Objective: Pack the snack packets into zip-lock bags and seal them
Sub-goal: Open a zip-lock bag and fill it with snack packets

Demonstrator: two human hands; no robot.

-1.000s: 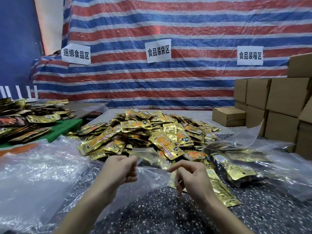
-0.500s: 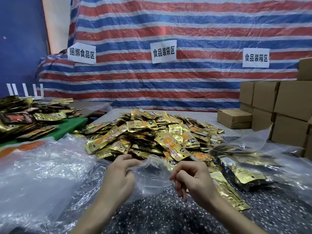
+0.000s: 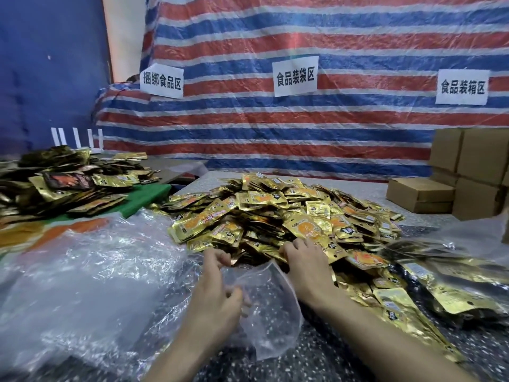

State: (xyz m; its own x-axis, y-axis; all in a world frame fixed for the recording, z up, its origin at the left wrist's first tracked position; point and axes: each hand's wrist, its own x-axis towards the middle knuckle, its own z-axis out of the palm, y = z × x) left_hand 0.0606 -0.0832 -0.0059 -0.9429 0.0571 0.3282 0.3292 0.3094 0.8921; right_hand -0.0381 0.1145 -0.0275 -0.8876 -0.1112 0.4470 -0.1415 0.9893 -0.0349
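A big heap of gold snack packets lies in the middle of the table. Just in front of it is a clear zip-lock bag with its mouth facing the heap. My left hand pinches the bag's left edge near the mouth with curled fingers and thumb. My right hand lies palm down on the near edge of the heap, fingers spread over the packets. Whether it holds any packet is hidden under the hand.
A mound of clear plastic bags fills the left foreground. Filled bags of packets lie to the right. Another packet pile sits on the far-left table. Cardboard boxes stack at the right, against the striped tarp.
My right hand let go of the bag's mouth and moved forward onto the heap of packets. My left hand kept its hold on the bag, which now lies lower on the table.
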